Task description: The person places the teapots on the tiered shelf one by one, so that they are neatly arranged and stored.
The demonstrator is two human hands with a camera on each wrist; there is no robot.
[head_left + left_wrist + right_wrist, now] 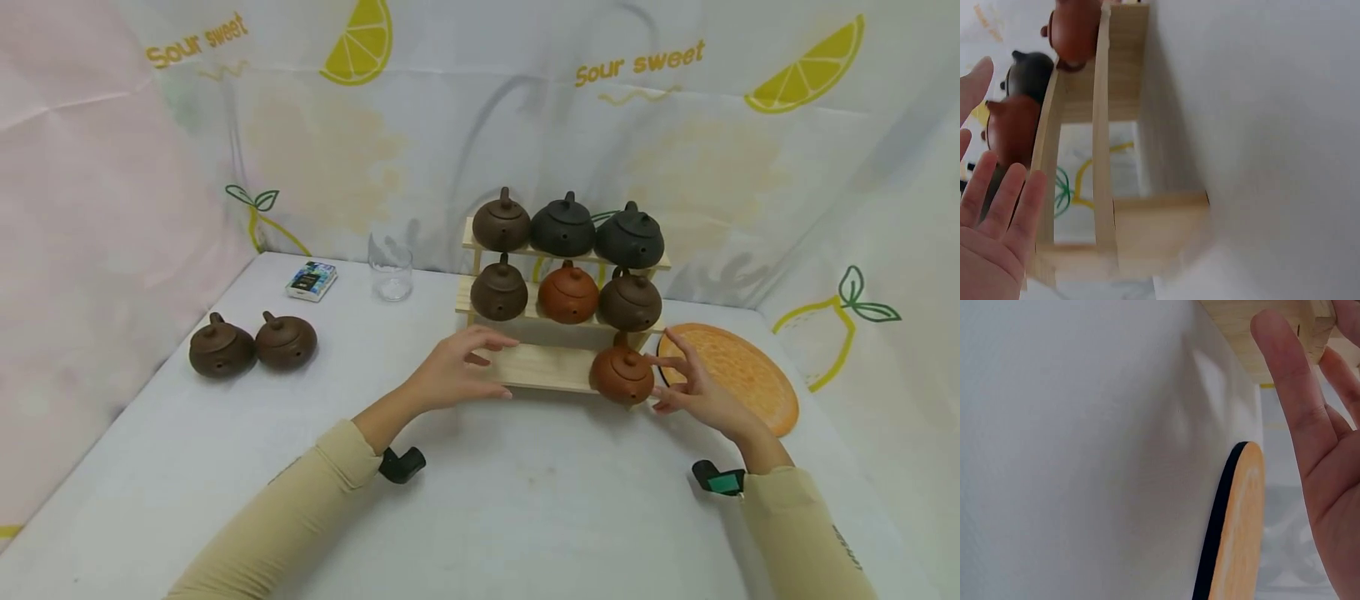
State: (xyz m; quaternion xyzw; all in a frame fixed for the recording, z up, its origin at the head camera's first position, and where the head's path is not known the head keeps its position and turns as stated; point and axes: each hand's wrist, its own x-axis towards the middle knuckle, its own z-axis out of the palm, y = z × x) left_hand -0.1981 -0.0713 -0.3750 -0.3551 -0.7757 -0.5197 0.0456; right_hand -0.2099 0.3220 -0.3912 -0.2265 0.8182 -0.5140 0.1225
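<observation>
A three-tier wooden rack (pixel 551 367) holds small clay teapots on its steps. On its lowest step, at the right end, sits a reddish-brown teapot (pixel 622 375); the rest of that step is bare wood. My left hand (pixel 467 367) is at the step's left end, thumb and fingers spread apart with nothing between them. My right hand (pixel 692 385) is by the rack's right end, beside the reddish-brown teapot, fingers loosely extended. In the right wrist view its thumb (pixel 1285 375) overlaps the wooden end; whether it touches I cannot tell.
An orange teapot (pixel 568 293) stands between two brown ones on the middle step. Above are a brown teapot (pixel 501 222) and two black ones. Two brown teapots (pixel 285 342) stand at left, near a clear glass (pixel 392 273) and a small box (pixel 312 282). A round pizza-patterned pad (pixel 738 375) lies right.
</observation>
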